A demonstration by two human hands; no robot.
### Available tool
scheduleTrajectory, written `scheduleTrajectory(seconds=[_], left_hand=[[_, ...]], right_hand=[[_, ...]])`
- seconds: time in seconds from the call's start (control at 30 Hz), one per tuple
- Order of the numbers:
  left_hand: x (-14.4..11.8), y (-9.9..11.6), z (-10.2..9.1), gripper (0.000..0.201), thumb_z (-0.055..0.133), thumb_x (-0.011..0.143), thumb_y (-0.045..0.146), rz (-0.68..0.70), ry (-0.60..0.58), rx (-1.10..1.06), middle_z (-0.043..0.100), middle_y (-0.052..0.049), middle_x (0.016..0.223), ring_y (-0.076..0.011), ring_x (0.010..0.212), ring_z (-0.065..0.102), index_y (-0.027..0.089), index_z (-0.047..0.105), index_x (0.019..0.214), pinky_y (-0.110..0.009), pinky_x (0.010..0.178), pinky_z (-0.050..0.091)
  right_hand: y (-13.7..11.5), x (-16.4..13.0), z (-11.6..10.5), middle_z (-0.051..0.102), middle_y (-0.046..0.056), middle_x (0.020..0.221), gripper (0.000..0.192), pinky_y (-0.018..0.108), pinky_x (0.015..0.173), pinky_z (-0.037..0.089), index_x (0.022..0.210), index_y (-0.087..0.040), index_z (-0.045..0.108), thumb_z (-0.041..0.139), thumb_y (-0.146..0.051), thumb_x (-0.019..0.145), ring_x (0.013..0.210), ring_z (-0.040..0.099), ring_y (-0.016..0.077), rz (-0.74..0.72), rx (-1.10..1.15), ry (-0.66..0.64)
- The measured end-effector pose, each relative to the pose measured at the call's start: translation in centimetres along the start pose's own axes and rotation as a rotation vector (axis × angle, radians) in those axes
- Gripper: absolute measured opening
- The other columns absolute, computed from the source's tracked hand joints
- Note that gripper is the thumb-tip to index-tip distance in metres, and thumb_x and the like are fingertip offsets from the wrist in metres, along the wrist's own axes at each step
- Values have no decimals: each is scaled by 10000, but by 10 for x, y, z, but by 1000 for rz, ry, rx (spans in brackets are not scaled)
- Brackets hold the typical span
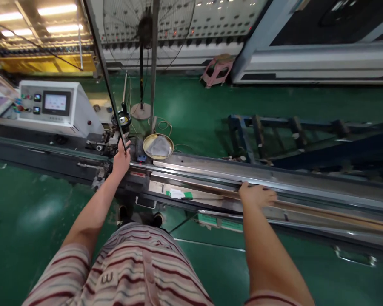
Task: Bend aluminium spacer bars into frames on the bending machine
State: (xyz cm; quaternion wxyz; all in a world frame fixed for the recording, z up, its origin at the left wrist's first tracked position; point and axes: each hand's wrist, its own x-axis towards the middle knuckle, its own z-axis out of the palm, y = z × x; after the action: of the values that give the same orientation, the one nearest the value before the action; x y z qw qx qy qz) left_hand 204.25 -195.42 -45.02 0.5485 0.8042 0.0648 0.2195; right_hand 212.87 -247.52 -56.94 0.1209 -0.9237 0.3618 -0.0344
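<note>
My left hand (121,162) is at the machine's clamp assembly (108,142), closed around the lower end of a long, thin dark rod (105,70). The rod slants up and leftward out of view. My right hand (258,195) lies on the long metal rails (207,175) of the bench, its fingers spread and nothing seen in its grasp. Between my hands, a green-and-white packet (178,194) lies in the bench's trough. Just right of my left hand sits a round yellowish dish (147,149) with a grey cloth (160,146) in it.
A control panel with a screen (55,102) stands at the left, where part of another person's arm (1,83) shows. Behind the bench are a standing fan (145,29), a pink stool (217,71) and a blue metal frame (242,131). Drawer handles (354,257) stick out at the bench front.
</note>
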Motion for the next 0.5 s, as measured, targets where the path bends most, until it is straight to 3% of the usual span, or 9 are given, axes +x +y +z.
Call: scheduleTrajectory(seconds=[0.13, 0.3, 0.4, 0.5], left_hand=[[26, -42, -106, 802, 590, 872, 123, -39, 60, -2, 611, -126, 1391, -220, 1113, 681, 254, 227, 1575, -395, 1092, 457], [59, -87, -232, 770, 572, 866, 115, -44, 109, 93, 650, -127, 1326, -218, 1100, 684, 229, 253, 1557, -383, 1057, 478], [79, -107, -290, 757, 569, 864, 116, -57, 154, 118, 670, -121, 1288, -213, 1080, 692, 233, 261, 1546, -382, 1059, 476], [98, -121, -335, 776, 558, 862, 109, -75, 171, 167, 672, -127, 1284, -219, 1093, 690, 220, 210, 1546, -390, 1066, 469]], right_hand=[[-59, -83, 24, 434, 319, 1426, 621, 614, 1095, 290, 1288, -7, 641, 404, -432, 901, 1379, 300, 423, -150, -20, 35], [-151, -185, 48, 568, 305, 1298, 601, 621, 1112, 281, 1208, -9, 675, 337, -425, 935, 1348, 392, 372, -196, -94, 0], [-194, -233, 52, 609, 288, 1241, 585, 610, 1106, 302, 1164, -19, 693, 344, -440, 955, 1317, 431, 367, -253, -124, 7], [-219, -268, 47, 631, 262, 1211, 554, 610, 1113, 294, 1149, -44, 695, 357, -447, 973, 1301, 448, 359, -340, -146, 25]])
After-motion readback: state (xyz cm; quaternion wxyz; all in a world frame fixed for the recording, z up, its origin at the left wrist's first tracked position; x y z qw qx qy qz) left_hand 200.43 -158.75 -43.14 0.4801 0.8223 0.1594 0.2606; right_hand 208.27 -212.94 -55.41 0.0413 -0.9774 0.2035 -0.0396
